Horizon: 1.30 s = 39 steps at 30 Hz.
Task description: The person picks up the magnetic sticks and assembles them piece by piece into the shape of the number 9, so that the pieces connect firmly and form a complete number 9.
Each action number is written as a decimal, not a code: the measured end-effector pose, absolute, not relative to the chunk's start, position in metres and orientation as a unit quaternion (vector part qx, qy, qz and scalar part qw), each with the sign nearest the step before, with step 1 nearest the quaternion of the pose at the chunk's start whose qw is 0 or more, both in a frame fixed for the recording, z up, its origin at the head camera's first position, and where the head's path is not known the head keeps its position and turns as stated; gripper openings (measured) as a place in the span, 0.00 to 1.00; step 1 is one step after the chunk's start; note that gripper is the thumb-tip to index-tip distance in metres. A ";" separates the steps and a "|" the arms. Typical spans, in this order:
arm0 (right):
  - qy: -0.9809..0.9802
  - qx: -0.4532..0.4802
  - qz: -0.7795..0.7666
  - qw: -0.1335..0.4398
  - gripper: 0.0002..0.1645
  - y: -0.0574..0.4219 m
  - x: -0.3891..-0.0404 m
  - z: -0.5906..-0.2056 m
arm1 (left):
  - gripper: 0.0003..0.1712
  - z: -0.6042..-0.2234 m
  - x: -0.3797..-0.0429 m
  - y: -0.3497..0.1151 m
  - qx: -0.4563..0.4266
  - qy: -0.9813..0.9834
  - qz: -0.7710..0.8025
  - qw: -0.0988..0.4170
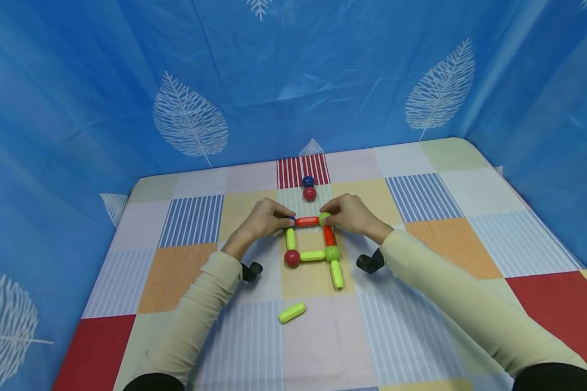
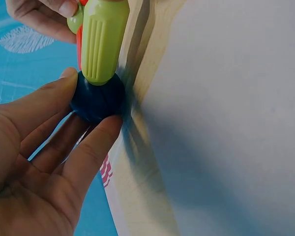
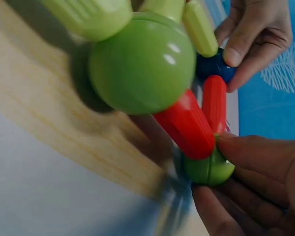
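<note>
On the table lies a square of rods and balls. My left hand (image 1: pixel 266 220) pinches the dark blue ball (image 2: pixel 97 98) at its far left corner between thumb and finger. My right hand (image 1: pixel 353 213) grips the green ball (image 3: pixel 209 166) at the far right corner. A red rod (image 1: pixel 307 221) links these two balls, and another red rod (image 3: pixel 187 125) runs to the near green ball (image 1: pixel 332 253). Yellow-green rods form the left side (image 1: pixel 291 239) and near side (image 1: pixel 313 256), meeting at a red ball (image 1: pixel 292 258). One more yellow-green rod (image 1: pixel 336 275) sticks out toward me.
A loose yellow-green rod (image 1: pixel 292 313) lies nearer to me. Beyond the square, a blue ball (image 1: pixel 308 181) and a red ball (image 1: pixel 310 194) sit together. Patchwork cloth (image 1: pixel 318 342) covers the table, with a blue leaf-print curtain (image 1: pixel 293 81) behind.
</note>
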State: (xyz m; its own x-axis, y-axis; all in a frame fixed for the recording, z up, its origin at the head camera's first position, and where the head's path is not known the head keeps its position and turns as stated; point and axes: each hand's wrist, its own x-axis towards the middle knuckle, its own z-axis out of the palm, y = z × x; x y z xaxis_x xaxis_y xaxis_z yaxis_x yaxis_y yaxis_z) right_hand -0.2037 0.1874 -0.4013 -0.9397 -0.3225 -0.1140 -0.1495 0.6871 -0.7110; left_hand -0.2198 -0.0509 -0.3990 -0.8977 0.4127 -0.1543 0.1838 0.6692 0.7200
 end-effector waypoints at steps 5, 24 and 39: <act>0.913 -0.114 -0.372 0.123 0.19 0.187 -0.208 -0.402 | 0.14 -0.398 -0.221 -0.049 0.163 0.899 0.375 0.154; 0.916 -0.112 -0.363 0.129 0.18 0.184 -0.210 -0.399 | 0.14 -0.391 -0.227 -0.050 0.218 0.901 0.335 0.165; 0.913 -0.107 -0.371 0.129 0.17 0.189 -0.208 -0.401 | 0.17 -0.378 -0.311 0.019 0.209 0.932 0.260 0.142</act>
